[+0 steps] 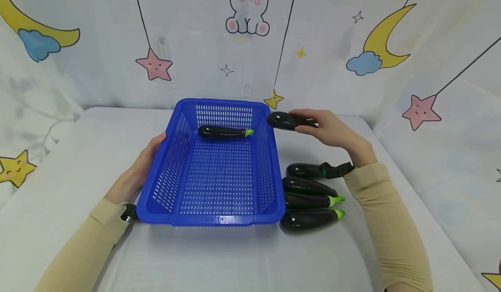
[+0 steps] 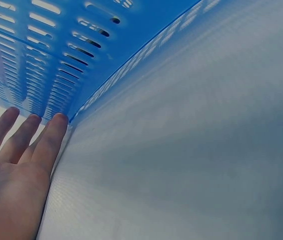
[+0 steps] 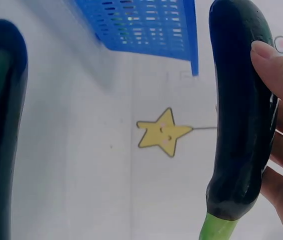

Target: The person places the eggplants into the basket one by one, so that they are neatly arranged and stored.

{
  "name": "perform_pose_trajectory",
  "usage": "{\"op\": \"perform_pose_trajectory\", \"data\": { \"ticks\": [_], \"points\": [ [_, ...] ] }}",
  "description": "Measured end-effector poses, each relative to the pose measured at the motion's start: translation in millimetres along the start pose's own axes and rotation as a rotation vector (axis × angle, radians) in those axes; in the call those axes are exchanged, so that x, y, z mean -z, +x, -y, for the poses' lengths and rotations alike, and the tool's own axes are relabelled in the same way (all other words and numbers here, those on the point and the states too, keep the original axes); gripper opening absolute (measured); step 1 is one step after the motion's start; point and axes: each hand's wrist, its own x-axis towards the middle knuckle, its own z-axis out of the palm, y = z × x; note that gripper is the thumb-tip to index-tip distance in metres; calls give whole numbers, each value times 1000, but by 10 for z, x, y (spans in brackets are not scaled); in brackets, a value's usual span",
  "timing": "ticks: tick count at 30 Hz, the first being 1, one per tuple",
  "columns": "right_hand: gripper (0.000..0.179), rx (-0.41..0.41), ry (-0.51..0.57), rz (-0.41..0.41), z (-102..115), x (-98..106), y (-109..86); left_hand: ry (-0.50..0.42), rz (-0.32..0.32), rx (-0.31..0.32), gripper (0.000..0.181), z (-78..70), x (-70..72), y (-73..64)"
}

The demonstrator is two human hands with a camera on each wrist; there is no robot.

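Note:
My right hand (image 1: 326, 128) grips a dark eggplant (image 1: 282, 121) in the air beside the right rim of a blue plastic basket (image 1: 275, 161). In the right wrist view that eggplant (image 3: 241, 110) shows its green stem end, with thumb and fingers on either side of it. Fingers straight, my left hand (image 1: 150, 155) touches the basket's outer left side; the left wrist view shows its fingertips against the slotted wall (image 2: 61, 70). One eggplant (image 1: 221, 132) lies inside the basket near its far wall.
To the basket's right, several eggplants lie in a row on the white table, the nearest eggplant (image 1: 307, 220) at the front and another eggplant (image 1: 303, 170) under my right wrist. A white printed cloth (image 1: 203, 44) hangs behind the table.

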Motion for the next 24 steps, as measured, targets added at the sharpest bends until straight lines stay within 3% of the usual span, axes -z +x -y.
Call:
{"op": "perform_pose_trajectory", "data": {
  "ticks": [7, 16, 24],
  "points": [
    [45, 49, -7, 33, 136, -40, 121, -1, 12, -12, 48, 4, 12, 2],
    [43, 111, -39, 89, 301, -130, 306, -66, 69, -12, 48, 1, 7, 12],
    [42, 132, -48, 115, 432, -205, 465, -33, 45, 0, 49, -2, 2, -9]
  ]
}}
